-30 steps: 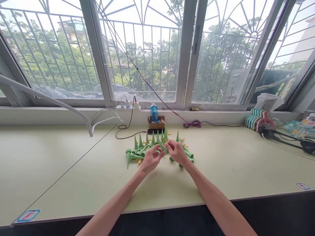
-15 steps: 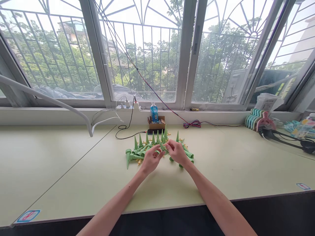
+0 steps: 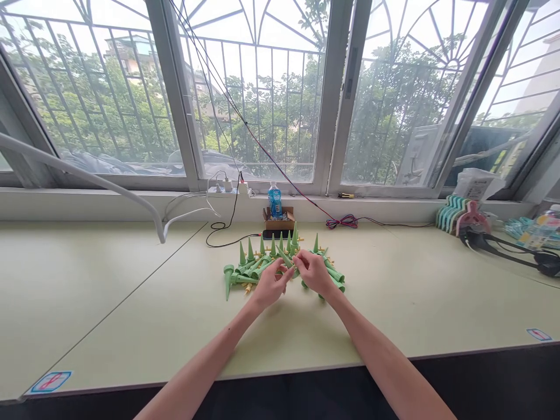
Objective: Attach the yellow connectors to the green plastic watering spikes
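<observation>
Between my two hands is a green cone-shaped spike (image 3: 285, 257), its tip pointing up and to the left. My left hand (image 3: 272, 284) has its fingers closed round the lower part of the spike. My right hand (image 3: 312, 272) is pinched at the spike's wide end; what its fingertips hold is too small to make out. Behind my hands several green spikes (image 3: 242, 254) stand upright in a row, with small yellow pieces (image 3: 248, 288) among them. More green spikes (image 3: 335, 274) lie beside my right hand, and one (image 3: 228, 282) points down at the left end.
A blue-labelled bottle (image 3: 275, 201) stands in a small cardboard box (image 3: 280, 224), with a dark phone (image 3: 275, 234) before it. Coiled cable (image 3: 342, 221) lies behind to the right. Hangers (image 3: 471, 217) and a black strapped device (image 3: 503, 245) are at far right; a white tube (image 3: 131, 195) crosses the left.
The green spike between my hands has tilted further to the left. Both hands have stayed nearly in place, with slight finger movement.
</observation>
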The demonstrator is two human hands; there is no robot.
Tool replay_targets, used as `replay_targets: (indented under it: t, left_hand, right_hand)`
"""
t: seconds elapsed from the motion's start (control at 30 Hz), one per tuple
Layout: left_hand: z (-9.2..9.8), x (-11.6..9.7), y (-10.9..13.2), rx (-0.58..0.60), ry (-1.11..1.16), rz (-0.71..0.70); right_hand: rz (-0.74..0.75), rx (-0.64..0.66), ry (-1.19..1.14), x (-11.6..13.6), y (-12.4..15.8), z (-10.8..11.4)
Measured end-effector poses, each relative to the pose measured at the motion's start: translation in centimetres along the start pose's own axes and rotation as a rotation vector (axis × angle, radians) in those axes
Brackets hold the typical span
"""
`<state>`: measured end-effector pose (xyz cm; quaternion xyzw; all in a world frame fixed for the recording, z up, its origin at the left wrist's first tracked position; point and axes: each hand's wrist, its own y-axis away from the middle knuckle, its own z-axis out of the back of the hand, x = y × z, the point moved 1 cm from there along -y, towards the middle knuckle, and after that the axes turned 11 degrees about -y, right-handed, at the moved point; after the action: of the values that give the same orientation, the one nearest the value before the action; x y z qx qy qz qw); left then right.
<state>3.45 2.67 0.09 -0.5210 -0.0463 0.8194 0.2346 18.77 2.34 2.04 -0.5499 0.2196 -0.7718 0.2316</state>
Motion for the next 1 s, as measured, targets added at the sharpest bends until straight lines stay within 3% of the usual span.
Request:
replay_targets:
  t: [0.17, 0.3, 0.47, 0.6, 1.0]
  left_hand:
    - [0.1, -0.8, 0.0, -0.012, 0.078, 0.053]
    - [0.4, -1.2, -0.1, -0.021, 0.268, 0.195]
    - [0.4, -1.0, -0.1, 0.142, 0.432, 0.353]
    - [0.3, -0.9, 0.1, 0.287, 0.573, 0.393]
    - [1.1, -0.9, 0.3, 0.349, 0.83, 0.5]
  right_hand:
    - [0.013, -0.019, -0.005, 0.1, 0.0, 0.0]
    - [0.024, -0.041, -0.021, 0.1, 0.0, 0.0]
    - [0.037, -0.024, -0.045, 0.1, 0.1, 0.0]
    - [0.038, 0.019, -0.054, -0.1, 0.2, -0.1]
    - [0.022, 0.095, -0.117, -0.1, 0.3, -0.1]
